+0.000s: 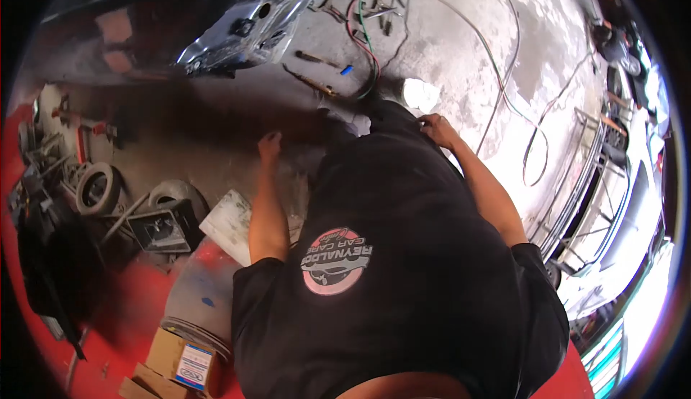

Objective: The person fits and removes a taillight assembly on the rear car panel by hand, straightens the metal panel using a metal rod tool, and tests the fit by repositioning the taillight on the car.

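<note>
My left hand (269, 143) is raised at the left of my body with its fingers curled in. A dark, blurred band (216, 115) passes just behind it, and I cannot make out what it is or whether the hand touches it. My right hand (437, 129) is at the right edge of my dark clothing, by the hip, fingers bent inward. What those fingers hold, if anything, is hidden. My black T-shirt (417, 255) with a round car-care logo (336, 261) fills the middle of the view.
A dark car body panel (151, 28) stands at the upper left. Hand tools (378, 12) and a looped red-and-green hose (471, 28) lie on the concrete floor. A tire (98, 189), a cardboard box (176, 359) and a white board (229, 226) are at left; a metal rack (576, 190) stands right.
</note>
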Demonstrator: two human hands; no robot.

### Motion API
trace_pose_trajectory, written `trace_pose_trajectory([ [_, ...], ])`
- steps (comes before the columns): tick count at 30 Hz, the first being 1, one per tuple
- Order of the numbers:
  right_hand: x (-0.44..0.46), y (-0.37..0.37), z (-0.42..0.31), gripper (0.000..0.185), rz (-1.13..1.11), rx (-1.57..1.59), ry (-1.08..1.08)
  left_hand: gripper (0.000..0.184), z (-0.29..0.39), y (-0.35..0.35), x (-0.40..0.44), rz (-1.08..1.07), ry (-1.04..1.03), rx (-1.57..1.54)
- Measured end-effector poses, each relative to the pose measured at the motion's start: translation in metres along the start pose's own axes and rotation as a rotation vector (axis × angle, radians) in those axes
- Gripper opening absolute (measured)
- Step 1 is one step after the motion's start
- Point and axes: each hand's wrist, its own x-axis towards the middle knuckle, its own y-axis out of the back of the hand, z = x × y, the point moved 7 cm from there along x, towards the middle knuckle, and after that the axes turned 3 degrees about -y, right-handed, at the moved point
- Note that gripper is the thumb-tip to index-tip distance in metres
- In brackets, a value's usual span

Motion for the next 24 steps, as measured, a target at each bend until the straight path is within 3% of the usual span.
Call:
trace_pose_trajectory([
  [3, -0.001, 0.015, -0.001, 0.033, 0.093, 0.001, -0.081, 0.037, -0.066, -0.056, 0.012, -0.221, 0.125, -0.120],
  [7, -0.002, 0.046, -0.018, 0.034, -0.041, 0.212, -0.232, 0.036, -0.024, -0.090, -0.030, -0.385, 0.199, -0.035],
  [12, 0.011, 0.092, -0.054, 0.036, -0.190, 0.130, 0.008, 0.037, 0.010, -0.093, -0.023, -0.307, 0.154, -0.080],
  [14, 0.023, 0.116, -0.065, 0.036, -0.246, 0.154, -0.037, 0.035, 0.008, -0.090, -0.011, -0.213, 0.157, -0.157],
  [18, 0.075, 0.152, -0.054, 0.030, -0.310, 0.107, -0.001, 0.031, 0.024, -0.082, 0.007, -0.032, 0.249, -0.224],
  [21, 0.140, 0.176, -0.026, 0.030, -0.377, 0.009, 0.116, 0.032, 0.077, -0.084, -0.003, 0.028, 0.255, -0.232],
  [23, 0.180, 0.202, -0.024, 0.031, -0.533, 0.078, 0.147, 0.035, 0.067, -0.105, 0.004, 0.103, 0.017, 0.218],
  [24, 0.197, 0.210, -0.021, 0.032, -0.612, 0.119, 0.151, 0.035, 0.071, -0.105, -0.001, 0.125, 0.047, 0.223],
])
